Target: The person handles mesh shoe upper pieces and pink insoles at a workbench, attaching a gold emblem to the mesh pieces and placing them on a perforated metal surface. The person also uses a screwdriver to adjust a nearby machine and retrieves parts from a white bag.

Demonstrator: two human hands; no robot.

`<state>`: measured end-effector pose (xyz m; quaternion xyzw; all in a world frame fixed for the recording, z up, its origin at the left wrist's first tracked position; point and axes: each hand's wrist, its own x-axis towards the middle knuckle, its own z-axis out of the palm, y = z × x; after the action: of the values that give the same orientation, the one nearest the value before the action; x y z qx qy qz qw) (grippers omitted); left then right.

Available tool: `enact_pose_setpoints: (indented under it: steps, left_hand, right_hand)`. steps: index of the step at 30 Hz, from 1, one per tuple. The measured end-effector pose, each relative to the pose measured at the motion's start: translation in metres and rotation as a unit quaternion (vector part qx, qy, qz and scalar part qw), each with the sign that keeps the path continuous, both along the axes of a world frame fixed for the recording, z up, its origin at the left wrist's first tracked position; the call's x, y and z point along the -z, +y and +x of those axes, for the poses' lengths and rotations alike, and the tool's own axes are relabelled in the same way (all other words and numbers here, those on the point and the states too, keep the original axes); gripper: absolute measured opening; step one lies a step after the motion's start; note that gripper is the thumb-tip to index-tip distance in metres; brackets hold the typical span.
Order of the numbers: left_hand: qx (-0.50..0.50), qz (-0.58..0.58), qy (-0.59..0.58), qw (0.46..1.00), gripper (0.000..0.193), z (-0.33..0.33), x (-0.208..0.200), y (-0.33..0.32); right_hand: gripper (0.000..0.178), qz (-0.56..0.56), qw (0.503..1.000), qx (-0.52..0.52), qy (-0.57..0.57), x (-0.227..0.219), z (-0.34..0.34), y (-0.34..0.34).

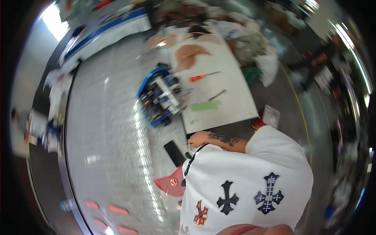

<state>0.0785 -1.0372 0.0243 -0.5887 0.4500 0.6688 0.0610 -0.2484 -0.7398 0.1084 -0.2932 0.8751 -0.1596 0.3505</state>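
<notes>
My right hand (pixel 199 138), on a tattooed forearm, reaches across to the near corner of the white tabletop (pixel 235 100). Its fingers look curled around something thin that I cannot make out. Of my left hand, at most a sliver of skin (pixel 179 204) shows beside my white shirt (pixel 250 176). A black phone (pixel 174 153) lies close to my right hand. Farther up the tabletop are a green strip (pixel 205 105), a slim dark tool (pixel 217 95) and an orange-handled screwdriver (pixel 197 78). My red mesh garment (pixel 171 183) shows below the phone.
A blue tray (pixel 143 84) crowded with dark and silver items stands left of the tabletop. Brownish sheet pieces (pixel 190 55) lie at its far end. A wide grey ribbed surface (pixel 105 125) stretches left, with several pink pieces (pixel 117 209). Bags (pixel 268 64) sit right; a person (pixel 319 58) is beyond.
</notes>
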Motion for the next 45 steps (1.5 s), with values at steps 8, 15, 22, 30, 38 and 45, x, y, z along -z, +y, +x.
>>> enact_pose_setpoints:
  steps: [8,15,22,30,38,45]
  left_hand:
    - [-0.043,0.02,-0.034,0.998,0.084,0.04,0.026,0.009]
    - [-0.053,0.003,-0.039,0.998,0.084,0.036,0.023,0.03]
    - [-0.046,-0.002,-0.04,0.998,0.085,0.032,0.026,0.029]
    - [-0.046,0.009,-0.039,0.998,0.084,0.033,0.017,0.024]
    - [-0.046,0.015,-0.044,0.998,0.082,0.035,0.016,0.025]
    - [-0.057,0.015,-0.041,0.997,0.082,0.033,0.011,0.023]
  right_hand:
    - [0.039,-0.071,0.986,-0.149,0.004,0.012,-0.019,-0.058]
    - [0.045,0.028,0.946,-0.32,-0.049,0.014,-0.025,-0.088]
    - [0.044,-0.022,0.941,-0.336,-0.041,0.015,-0.031,-0.108]
    - [0.046,-0.046,0.949,-0.311,-0.025,0.022,-0.034,-0.117]
    - [0.044,-0.01,0.946,-0.319,-0.055,0.014,-0.029,-0.113]
    - [0.043,-0.008,0.946,-0.321,-0.041,0.017,-0.03,-0.124]
